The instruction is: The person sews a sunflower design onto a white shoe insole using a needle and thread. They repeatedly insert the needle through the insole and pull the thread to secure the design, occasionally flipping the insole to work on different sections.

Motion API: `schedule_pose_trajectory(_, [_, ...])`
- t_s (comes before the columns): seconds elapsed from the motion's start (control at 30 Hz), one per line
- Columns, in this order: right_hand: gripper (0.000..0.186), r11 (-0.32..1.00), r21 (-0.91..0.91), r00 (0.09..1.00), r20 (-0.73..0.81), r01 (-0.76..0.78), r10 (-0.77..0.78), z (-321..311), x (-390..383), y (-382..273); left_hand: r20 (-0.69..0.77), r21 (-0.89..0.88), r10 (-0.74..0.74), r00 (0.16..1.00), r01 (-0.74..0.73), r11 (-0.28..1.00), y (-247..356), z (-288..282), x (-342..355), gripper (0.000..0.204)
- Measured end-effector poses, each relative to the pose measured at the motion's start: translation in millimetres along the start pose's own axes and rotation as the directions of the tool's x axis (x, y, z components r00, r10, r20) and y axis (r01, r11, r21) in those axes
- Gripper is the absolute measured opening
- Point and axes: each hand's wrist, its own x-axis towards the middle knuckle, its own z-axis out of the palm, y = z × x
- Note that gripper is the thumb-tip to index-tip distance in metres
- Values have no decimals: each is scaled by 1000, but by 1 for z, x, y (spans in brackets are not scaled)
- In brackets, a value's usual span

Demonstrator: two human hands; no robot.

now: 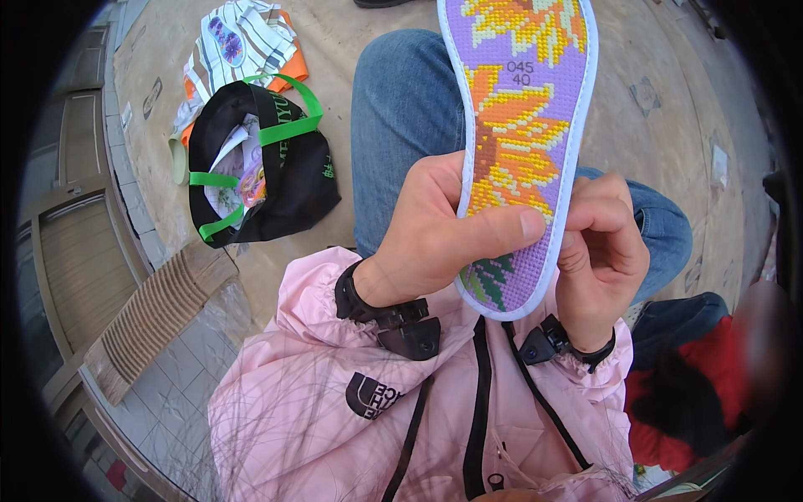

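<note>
A cross-stitched shoe insole stands upright before me, purple with yellow and orange flowers, green leaves near its lower end and a pale blue bound edge. My left hand grips it from the left, thumb flat across the front and the other fingers hidden behind. At the insole's right edge, my right hand is closed, with thumb and forefinger pinched together against the border. Whatever lies in that pinch is too small to make out. Both wrists wear black straps with small black devices.
To the left stands a black tote bag with green handles, holding papers and packets. Behind it, another insole lies on striped cloth over something orange. A ridged wooden board is lower left. Red and dark clothing shows at right.
</note>
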Motion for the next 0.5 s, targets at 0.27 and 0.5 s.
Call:
schedule_pose_trajectory(0.27, [8, 999, 17, 1000, -15, 28, -28, 2, 1, 0, -1, 23, -29, 1000, 29, 999, 1, 1, 0, 39])
schedule_pose_trajectory(0.5, [10, 999, 17, 998, -35, 43, -43, 4, -2, 4, 33, -11, -15, 999, 16, 1000, 0, 1, 0, 34])
